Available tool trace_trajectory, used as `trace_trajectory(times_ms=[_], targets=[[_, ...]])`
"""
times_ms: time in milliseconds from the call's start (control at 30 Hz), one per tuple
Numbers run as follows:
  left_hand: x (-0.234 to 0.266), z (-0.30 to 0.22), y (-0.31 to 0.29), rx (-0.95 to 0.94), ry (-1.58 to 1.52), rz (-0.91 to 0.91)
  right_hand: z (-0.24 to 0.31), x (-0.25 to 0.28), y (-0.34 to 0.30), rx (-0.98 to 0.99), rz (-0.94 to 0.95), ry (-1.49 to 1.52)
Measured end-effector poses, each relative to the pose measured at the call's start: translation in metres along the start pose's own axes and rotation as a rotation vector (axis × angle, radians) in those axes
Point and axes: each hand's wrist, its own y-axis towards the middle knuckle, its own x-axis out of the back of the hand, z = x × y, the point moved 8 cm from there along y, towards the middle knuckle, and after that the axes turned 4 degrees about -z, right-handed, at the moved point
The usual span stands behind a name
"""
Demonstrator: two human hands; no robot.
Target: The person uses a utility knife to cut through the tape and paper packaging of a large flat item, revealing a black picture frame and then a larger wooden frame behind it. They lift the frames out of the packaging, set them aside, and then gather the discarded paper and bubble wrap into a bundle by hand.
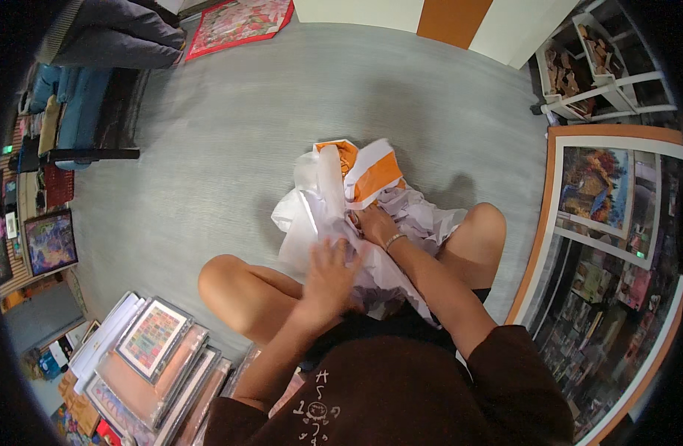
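Note:
A crumpled white sheet (311, 212) with orange patches lies bunched over my lap and on the floor between my bent knees; whether it is paper, plastic or cloth I cannot tell. Part of it, a folded orange-and-white flap (375, 175), sticks up at its far side. My right hand (376, 225), with a bracelet at the wrist, is sunk into the folds just below that flap, its fingers curled on the material and partly hidden. Over the near left part of the sheet, my left hand (329, 279) has its fingers spread and slightly blurred.
Stacked framed pictures (155, 334) stand beside my left knee. A large glass-topped frame (553, 186) lies along the right, with shelves of bins (571, 74) beyond. Another person's legs (115, 37) show at the far left, near a red-edged picture (237, 28).

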Motion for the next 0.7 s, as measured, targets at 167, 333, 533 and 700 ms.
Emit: trace_trajectory(times_ms=[167,333,533,700], targets=[[-0.081,-0.071,0.041,-0.231,0.218,-0.214,-0.013,-0.002,0.018,-0.003,0.082,0.107],[-0.137,-0.076,0.070,-0.414,0.332,-0.380,-0.018,-0.001,0.015,0.081,0.197,0.128],[-0.117,-0.059,0.090,-0.622,0.181,-0.036,-0.031,0.006,0.023,-0.051,0.246,0.298],[-0.014,-0.036,0.065,-0.685,0.029,-0.503,-0.024,0.041,0.015,0.088,0.335,0.296]])
